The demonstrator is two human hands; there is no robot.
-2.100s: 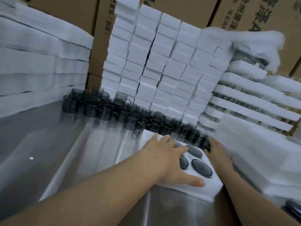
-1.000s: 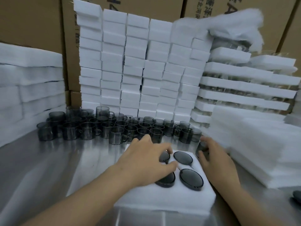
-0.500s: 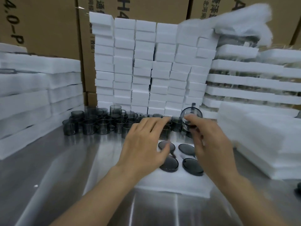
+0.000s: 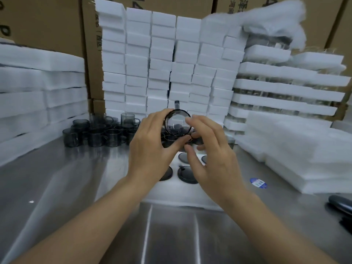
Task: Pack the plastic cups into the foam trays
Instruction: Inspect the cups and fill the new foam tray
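A smoky transparent plastic cup (image 4: 177,124) is held up above the table, its round end facing me and its handle pointing up. My left hand (image 4: 152,149) grips it, fingers curved over the left side and thumb underneath. My right hand (image 4: 211,157) hovers beside it with fingers loosely spread, the index fingertip at the cup's right rim. Below the hands lies a white foam tray (image 4: 182,196) with dark cups (image 4: 185,175) seated in its holes, partly hidden by my hands. Several loose cups (image 4: 95,134) stand at the back left.
Stacks of foam blocks (image 4: 162,63) form a wall behind. Foam sheets (image 4: 38,88) are piled at the left, and packed trays (image 4: 289,86) and foam sheets (image 4: 304,155) at the right. A blue sticker (image 4: 258,182) and a dark object (image 4: 341,205) lie on the steel table.
My hands left the tray. My right hand lifted a cup from the loose group and brought it up; my left hand now grips it while the right hand's hold has loosened.
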